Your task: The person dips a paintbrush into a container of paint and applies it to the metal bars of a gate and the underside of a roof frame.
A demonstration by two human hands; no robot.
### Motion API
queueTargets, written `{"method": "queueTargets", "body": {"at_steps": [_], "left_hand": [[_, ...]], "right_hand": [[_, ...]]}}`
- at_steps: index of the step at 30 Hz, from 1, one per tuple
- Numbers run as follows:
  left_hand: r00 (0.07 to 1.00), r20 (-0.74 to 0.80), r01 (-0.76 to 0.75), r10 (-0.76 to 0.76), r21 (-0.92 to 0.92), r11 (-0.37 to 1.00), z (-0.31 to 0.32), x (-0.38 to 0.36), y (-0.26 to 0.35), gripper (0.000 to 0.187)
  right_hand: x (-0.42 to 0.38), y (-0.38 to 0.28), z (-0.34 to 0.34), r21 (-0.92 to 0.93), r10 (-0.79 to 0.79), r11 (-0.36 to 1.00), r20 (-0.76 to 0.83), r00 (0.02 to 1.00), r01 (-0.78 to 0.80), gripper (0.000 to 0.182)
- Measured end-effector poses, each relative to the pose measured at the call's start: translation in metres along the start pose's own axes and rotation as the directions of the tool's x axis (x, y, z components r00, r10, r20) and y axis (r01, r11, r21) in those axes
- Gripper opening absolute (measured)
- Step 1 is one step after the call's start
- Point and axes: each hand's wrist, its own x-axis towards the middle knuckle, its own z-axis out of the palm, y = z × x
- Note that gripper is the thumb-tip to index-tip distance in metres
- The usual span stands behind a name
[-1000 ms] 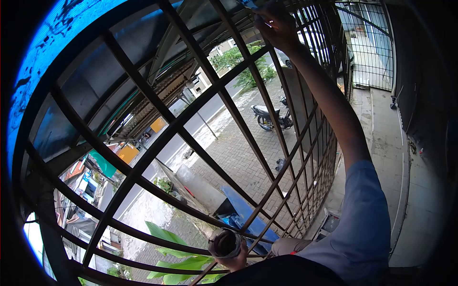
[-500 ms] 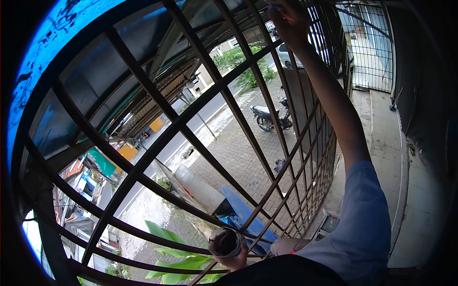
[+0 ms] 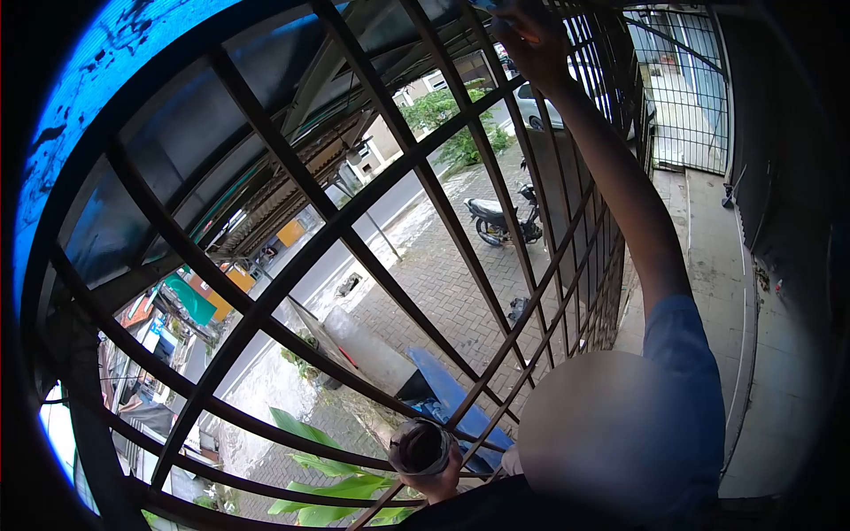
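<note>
Low in the head view, my left hand (image 3: 436, 483) is closed around a small open-topped round container (image 3: 420, 450), dark brown inside with a paler, stained rim. It is beside the lower bars of a dark brown metal grille (image 3: 333, 232). My right arm reaches up along the grille. At the top edge, my right hand (image 3: 534, 44) is raised by the upper bars with its fingers curled. A small bluish bit shows at the fingertips, but what they hold is cut off and too dark to name.
Behind the bars are a parked motorcycle (image 3: 502, 219), a blue sheet (image 3: 456, 394), a low concrete wall (image 3: 354, 341) and green leaves (image 3: 341, 491). A tiled walkway (image 3: 708, 257) runs along the right to a mesh gate (image 3: 682, 88). A blurred round patch covers the lower right.
My right hand has shifted slightly left and down at the upper bars. The left hand and container stay nearly in place. A blurred patch now covers part of the lower right.
</note>
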Motion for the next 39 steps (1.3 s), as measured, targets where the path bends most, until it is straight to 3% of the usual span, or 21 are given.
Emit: {"method": "queueTargets", "body": {"at_steps": [1, 2, 3, 5, 8, 11, 12, 15, 16, 19, 20, 25, 27, 28, 31, 33, 35, 39], "left_hand": [[1.0, 0.002, -0.001, 0.0, 0.001, 1.0, 0.0, 0.0, 0.001, 0.088], [1.0, 0.005, -0.001, 0.001, 0.002, 1.0, 0.0, 0.002, 0.002, 0.088], [1.0, 0.008, -0.001, 0.001, 0.005, 1.0, 0.001, 0.002, 0.002, 0.088], [1.0, 0.012, 0.003, -0.003, 0.014, 1.0, 0.002, 0.001, 0.0, 0.088], [1.0, 0.005, 0.013, -0.013, 0.019, 1.0, -0.001, -0.003, -0.007, 0.088], [1.0, 0.009, 0.016, -0.016, 0.023, 1.0, -0.001, -0.002, -0.007, 0.088], [1.0, 0.014, 0.016, -0.017, 0.026, 1.0, 0.0, -0.001, -0.004, 0.088], [0.999, 0.024, 0.028, -0.029, 0.029, 0.999, -0.002, -0.001, -0.003, 0.087], [0.999, 0.023, 0.033, -0.034, 0.03, 0.999, -0.004, -0.002, -0.004, 0.087], [0.999, 0.023, 0.041, -0.042, 0.03, 0.999, -0.001, -0.002, -0.016, 0.087], [0.999, 0.027, 0.041, -0.041, 0.03, 0.999, 0.005, -0.003, -0.016, 0.087], [0.996, 0.07, 0.044, -0.049, 0.068, 0.997, 0.006, -0.016, -0.015, 0.088], [0.995, 0.084, 0.05, -0.059, 0.103, 0.993, 0.006, -0.017, -0.013, 0.089], [0.997, 0.065, 0.043, -0.046, 0.052, 0.998, 0.007, -0.017, -0.012, 0.091], [0.999, 0.035, 0.014, -0.013, -0.033, 0.999, 0.011, -0.015, -0.021, 0.094], [1.0, 0.024, 0.0, 0.002, -0.066, 0.998, 0.012, -0.015, -0.022, 0.095], [1.0, 0.007, 0.015, -0.014, -0.069, 0.998, 0.014, -0.011, -0.008, 0.096], [1.0, 0.011, -0.01, 0.011, -0.048, 0.999, -0.002, 0.004, -0.005, 0.095]], "right_hand": [[-0.001, 0.004, 0.006, 0.0, 0.068, 0.998, 0.061, 0.996, -0.068, 0.012], [-0.038, 0.051, 0.056, 0.262, 0.297, 0.931, -0.134, 0.945, -0.256, 0.012], [-0.025, 0.041, 0.046, 0.262, 0.298, 0.931, -0.135, 0.945, -0.256, 0.012], [-0.004, 0.02, 0.018, 0.148, 0.17, 0.976, -0.072, 0.983, -0.158, 0.015], [-0.013, 0.007, 0.014, 0.286, 0.251, 0.934, -0.105, 0.962, -0.213, 0.016], [-0.006, 0.003, 0.014, 0.18, 0.196, 0.963, 0.032, 0.98, -0.198, 0.014], [0.0, 0.002, 0.015, 0.131, 0.101, 0.986, -0.005, 0.995, -0.1, 0.011], [0.009, -0.005, 0.01, 0.212, 0.163, 0.967, -0.088, 0.983, -0.141, 0.009], [0.008, -0.007, 0.004, 0.086, 0.101, 0.992, -0.097, 0.99, -0.093, 0.009], [0.005, -0.005, 0.0, -0.017, -0.042, 0.999, -0.016, 0.999, 0.042, 0.009], [0.004, -0.007, 0.015, 0.259, 0.087, 0.963, -0.017, 0.996, -0.079, 0.008], [0.006, -0.004, 0.011, 0.11, 0.125, 0.987, -0.096, 0.987, -0.115, 0.008], [0.002, -0.015, 0.008, 0.209, 0.302, 0.942, -0.187, 0.935, -0.263, 0.008], [0.004, -0.015, 0.01, 0.21, 0.302, 0.942, -0.188, 0.935, -0.262, 0.008], [0.013, -0.009, 0.008, 0.165, -0.063, 0.983, -0.119, 0.991, 0.082, 0.007], [0.013, -0.009, 0.002, 0.102, -0.043, 0.994, -0.072, 0.996, 0.051, 0.006], [0.008, -0.012, 0.006, 0.229, 0.106, 0.971, -0.155, 0.982, -0.068, 0.006], [0.009, -0.005, 0.002, 0.155, 0.011, 0.988, -0.008, 1.0, -0.01, 0.007]]}}
